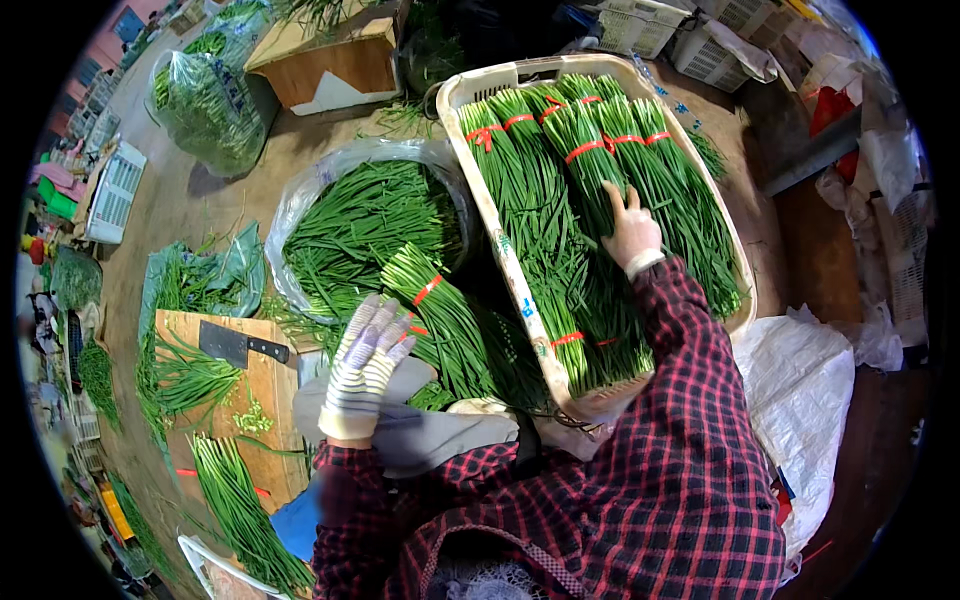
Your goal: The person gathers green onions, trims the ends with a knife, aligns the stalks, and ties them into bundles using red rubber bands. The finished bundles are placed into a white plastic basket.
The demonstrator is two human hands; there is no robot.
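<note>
My right hand (635,231), in a pale glove, lies on a bundle of garlic chives (589,150) tied with red tape, inside a large cream plastic crate (502,262). Its fingers are spread on the leaves; whether they grip is hard to tell. Several tied bundles fill the crate. My left hand (366,360), in a striped glove, is raised over my lap with nothing in it. Just beyond it lie tied chives (450,330), beside an open plastic bag of loose chives (360,217). To the left, a cleaver (232,343) rests on a wooden board (281,390) with cut chives.
Another tied bundle (244,510) lies at the lower left. A full plastic bag (210,112) and a wooden box (337,67) stand beyond the open bag. White crates (709,56) are at the top right. A white woven sack (799,405) lies right of my arm.
</note>
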